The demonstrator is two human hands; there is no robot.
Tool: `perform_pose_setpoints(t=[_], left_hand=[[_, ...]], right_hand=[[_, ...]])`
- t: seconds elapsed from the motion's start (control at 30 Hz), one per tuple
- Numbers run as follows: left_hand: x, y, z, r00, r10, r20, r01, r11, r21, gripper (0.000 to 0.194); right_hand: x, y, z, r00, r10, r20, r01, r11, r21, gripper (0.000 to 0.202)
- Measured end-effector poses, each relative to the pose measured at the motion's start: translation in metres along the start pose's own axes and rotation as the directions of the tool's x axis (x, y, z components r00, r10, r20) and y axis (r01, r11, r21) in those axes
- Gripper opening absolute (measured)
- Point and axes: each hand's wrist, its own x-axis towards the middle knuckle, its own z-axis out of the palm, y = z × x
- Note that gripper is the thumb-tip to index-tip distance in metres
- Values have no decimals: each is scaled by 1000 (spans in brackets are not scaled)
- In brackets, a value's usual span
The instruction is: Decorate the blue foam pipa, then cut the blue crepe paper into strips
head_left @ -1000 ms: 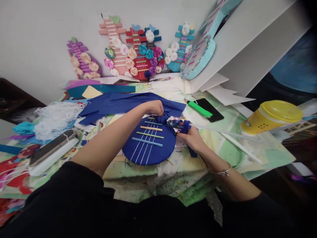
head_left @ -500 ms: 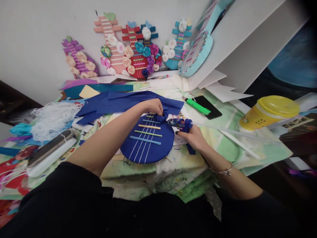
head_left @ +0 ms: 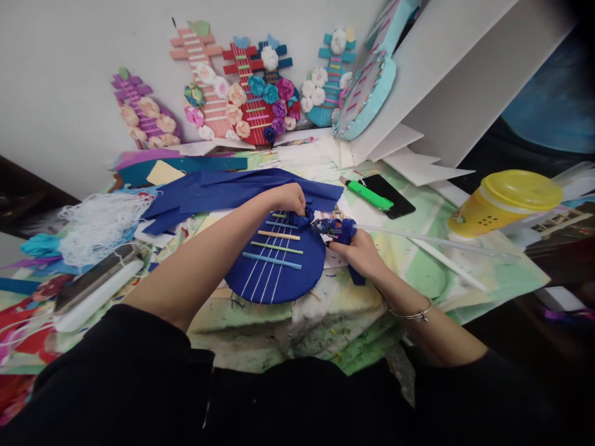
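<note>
Touching the left grip (head_left: 292, 198) from below is a blue rosette (head_left: 303, 217).

One blue guitar (head_left: 304, 279) was counted; over its far end, one left hand (head_left: 291, 198) and one crumpled blue piece (head_left: 303, 217) were seen. To its right, one right hand (head_left: 359, 251), one glue gun (head_left: 341, 230), one green cutter (head_left: 369, 194), one black slab (head_left: 395, 194) and one yellow tub (head_left: 515, 212) were noted. Behind it, perhaps six decorated guitars (head_left: 257, 119) were counted, one being mostly hidden.
</note>
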Motion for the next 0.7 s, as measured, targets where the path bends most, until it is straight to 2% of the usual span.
perform_pose_setpoints(t=[0.37,0.7], left_hand=[[-1,2,-2,1000,-15,-8,15,1000,19,6],[-2,2,-1,1000,-25,-8,25,999,35,4]], right_hand=[[0,-1,3,1000,11,21,-10,999,-38,28],[-1,0,0,1000,-10,21,11,1000,-30,34]])
